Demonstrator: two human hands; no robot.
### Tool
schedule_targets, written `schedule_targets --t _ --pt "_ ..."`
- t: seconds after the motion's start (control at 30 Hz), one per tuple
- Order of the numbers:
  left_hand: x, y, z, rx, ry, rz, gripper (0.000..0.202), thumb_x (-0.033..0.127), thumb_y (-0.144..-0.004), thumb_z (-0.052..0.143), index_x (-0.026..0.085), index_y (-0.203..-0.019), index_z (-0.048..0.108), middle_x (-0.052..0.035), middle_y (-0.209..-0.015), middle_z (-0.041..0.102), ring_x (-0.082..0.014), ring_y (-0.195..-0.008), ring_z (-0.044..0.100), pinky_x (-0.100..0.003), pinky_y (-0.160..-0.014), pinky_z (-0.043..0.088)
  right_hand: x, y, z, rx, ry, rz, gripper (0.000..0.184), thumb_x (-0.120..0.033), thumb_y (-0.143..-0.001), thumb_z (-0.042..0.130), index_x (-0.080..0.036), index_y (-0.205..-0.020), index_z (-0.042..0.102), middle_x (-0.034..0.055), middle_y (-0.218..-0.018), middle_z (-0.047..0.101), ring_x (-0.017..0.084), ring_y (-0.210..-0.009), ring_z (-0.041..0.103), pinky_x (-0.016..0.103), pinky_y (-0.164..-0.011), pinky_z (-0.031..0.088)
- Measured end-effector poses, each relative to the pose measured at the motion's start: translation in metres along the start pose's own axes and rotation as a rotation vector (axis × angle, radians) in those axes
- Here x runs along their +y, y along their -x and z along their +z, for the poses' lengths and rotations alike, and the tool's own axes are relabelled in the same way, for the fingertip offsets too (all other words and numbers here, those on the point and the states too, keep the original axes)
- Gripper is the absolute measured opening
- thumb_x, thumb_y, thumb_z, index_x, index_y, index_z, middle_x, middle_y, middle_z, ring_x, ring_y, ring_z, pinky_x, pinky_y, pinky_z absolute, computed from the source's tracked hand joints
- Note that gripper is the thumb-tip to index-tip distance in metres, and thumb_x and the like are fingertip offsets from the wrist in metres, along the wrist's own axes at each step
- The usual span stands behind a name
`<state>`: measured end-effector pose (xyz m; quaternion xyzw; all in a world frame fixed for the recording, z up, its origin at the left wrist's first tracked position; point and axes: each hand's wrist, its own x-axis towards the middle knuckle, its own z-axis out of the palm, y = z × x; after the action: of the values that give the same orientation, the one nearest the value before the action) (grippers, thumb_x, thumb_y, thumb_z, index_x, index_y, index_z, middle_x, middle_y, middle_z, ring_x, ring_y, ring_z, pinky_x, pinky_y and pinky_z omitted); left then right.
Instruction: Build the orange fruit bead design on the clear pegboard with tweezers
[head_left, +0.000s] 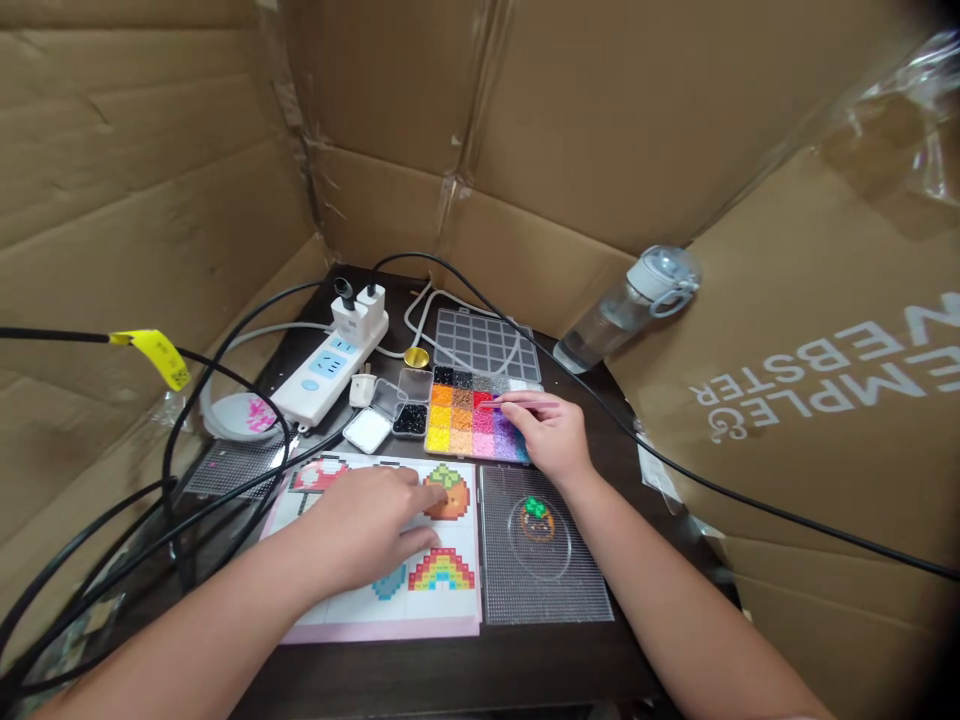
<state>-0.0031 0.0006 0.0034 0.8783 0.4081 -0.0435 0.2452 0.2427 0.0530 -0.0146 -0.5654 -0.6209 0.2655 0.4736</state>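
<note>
My left hand [367, 525] rests on a printed pattern sheet [450, 620], its index finger stretched onto the orange pixel picture [448, 497] with green leaves. Over a compartment box of coloured beads [450, 410], my right hand [551, 430] grips pink tweezers [517, 403], whose tips are at the red beads. In front of that hand lies a clear pegboard [540, 595]. Green and orange beads on it form a small figure [537, 520], with an open middle and a few darker spots.
Small boxes of white beads [367, 430] and black beads [410, 419] stand left of the bead box. Behind are an open clear lid [487, 340] and a tilted water bottle [622, 305]. A power strip [330, 370] and black cables [217, 400] crowd the left; cardboard walls [540, 130] surround the table.
</note>
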Motion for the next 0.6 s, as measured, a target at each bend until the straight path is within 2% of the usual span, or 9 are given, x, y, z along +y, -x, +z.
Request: schedule_targets --t 0.2,0.33,0.6 --pt "0.0 0.0005 0.0005 0.003 -0.002 0.0 0.032 0.038 -0.091 0.052 0.031 -0.119 0.066 -0.0062 -0.1 0.071 -0.0304 -0.091 0.069 -0.038 -0.071 0.052 0.0011 0.0029 0.0008 -0.061 -0.031 0.048 0.01 -0.029 -0.075 0.074 -0.022 -0.077 0.08 0.0065 -0.085 0.079 0.021 -0.077 0.073 0.033 -0.072 0.06" --pt "0.0009 0.0001 -0.001 -0.012 -0.001 -0.004 0.032 0.038 -0.091 0.053 0.029 -0.119 0.066 -0.0068 -0.099 0.071 -0.0295 -0.09 0.069 -0.036 -0.069 0.05 0.0032 0.0044 0.0009 -0.085 -0.062 0.068 0.011 -0.03 -0.075 0.075 -0.021 -0.077 0.08 0.0068 -0.085 0.079 0.021 -0.077 0.074 0.033 -0.073 0.06" --pt "0.0002 0.0018 0.0 -0.008 -0.012 -0.008 0.033 0.04 -0.091 0.052 0.03 -0.12 0.065 -0.0053 -0.099 0.071 -0.0304 -0.091 0.069 -0.039 -0.072 0.051 0.0004 0.0066 0.0042 -0.149 -0.092 0.077 0.01 -0.029 -0.076 0.074 -0.021 -0.078 0.08 0.0063 -0.084 0.079 0.021 -0.077 0.074 0.035 -0.078 0.06"
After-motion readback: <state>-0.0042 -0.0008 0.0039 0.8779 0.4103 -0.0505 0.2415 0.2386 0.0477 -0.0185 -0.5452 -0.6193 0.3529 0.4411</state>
